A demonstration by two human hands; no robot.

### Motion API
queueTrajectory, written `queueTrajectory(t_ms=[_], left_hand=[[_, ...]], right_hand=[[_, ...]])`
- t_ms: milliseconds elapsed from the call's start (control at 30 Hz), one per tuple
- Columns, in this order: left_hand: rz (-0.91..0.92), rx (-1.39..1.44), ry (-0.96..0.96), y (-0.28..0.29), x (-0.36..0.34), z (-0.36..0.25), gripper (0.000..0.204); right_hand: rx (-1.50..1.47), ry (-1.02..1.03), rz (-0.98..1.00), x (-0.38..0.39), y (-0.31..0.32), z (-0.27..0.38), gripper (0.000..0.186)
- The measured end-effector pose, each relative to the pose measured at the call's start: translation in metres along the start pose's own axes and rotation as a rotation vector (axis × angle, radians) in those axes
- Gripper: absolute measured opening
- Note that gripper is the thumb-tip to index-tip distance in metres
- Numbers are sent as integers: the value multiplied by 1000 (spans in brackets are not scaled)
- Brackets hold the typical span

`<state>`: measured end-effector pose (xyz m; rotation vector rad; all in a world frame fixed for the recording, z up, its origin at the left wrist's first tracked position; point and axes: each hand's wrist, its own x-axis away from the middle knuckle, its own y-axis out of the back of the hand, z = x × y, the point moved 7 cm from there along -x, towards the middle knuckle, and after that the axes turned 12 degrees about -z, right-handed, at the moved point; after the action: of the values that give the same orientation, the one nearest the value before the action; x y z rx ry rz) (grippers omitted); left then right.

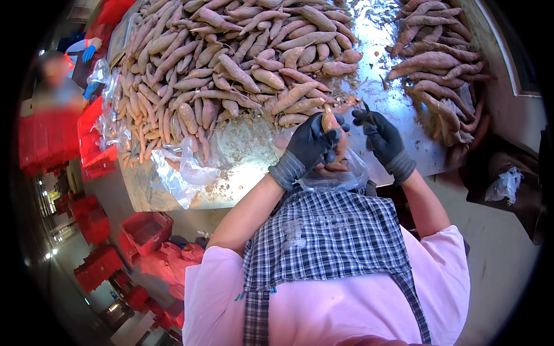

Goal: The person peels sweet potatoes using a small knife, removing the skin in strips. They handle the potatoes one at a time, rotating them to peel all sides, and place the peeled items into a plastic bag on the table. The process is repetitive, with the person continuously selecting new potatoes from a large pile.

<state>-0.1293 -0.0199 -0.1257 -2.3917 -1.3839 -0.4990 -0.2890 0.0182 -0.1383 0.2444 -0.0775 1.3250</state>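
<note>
My left hand (310,143), in a dark work glove with a grey cuff, is closed round a sweet potato (331,122) held upright above the near edge of the metal table (245,144). To its right, apart from that sweet potato, my gloved right hand (381,137) is closed on a small dark knife (367,109) whose tip points away from me. Below my hands lies a clear plastic bag (353,173) with sweet potatoes in it. A large heap of sweet potatoes (231,69) spreads over the table's far and left parts.
A second pile of sweet potatoes (441,69) lines the right side. Loose plastic film (187,173) lies at the table's front left. Red crates (144,233) and red sacks (173,262) stand on the floor to the left. Another person (57,81) is at the far left.
</note>
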Motion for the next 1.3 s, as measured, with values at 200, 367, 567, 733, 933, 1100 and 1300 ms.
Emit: queueTrajectory(t_ms=[200, 367, 567, 733, 933, 1100, 1300], left_hand=[[-31, -258, -151, -3, 19, -3, 36], [49, -164, -248, -2, 25, -12, 42], [-13, -146, -280, 11, 21, -10, 45], [-6, -140, -394, -1, 21, -10, 47], [-10, -201, -336, -5, 14, -12, 48], [-100, 424, 32, -2, 7, 12, 37], [-209, 1353, 467, 20, -7, 57, 32]], right_hand=[[617, 588, 41, 21, -16, 71, 39], [901, 353, 29, -14, 3, 6, 29], [166, 375, -1, 17, -9, 53, 27], [344, 479, 53, 16, -30, 71, 31], [168, 312, -52, 9, -34, 41, 25], [-30, -17, -146, -7, -13, 2, 23], [537, 441, -292, 24, 3, 24, 42]])
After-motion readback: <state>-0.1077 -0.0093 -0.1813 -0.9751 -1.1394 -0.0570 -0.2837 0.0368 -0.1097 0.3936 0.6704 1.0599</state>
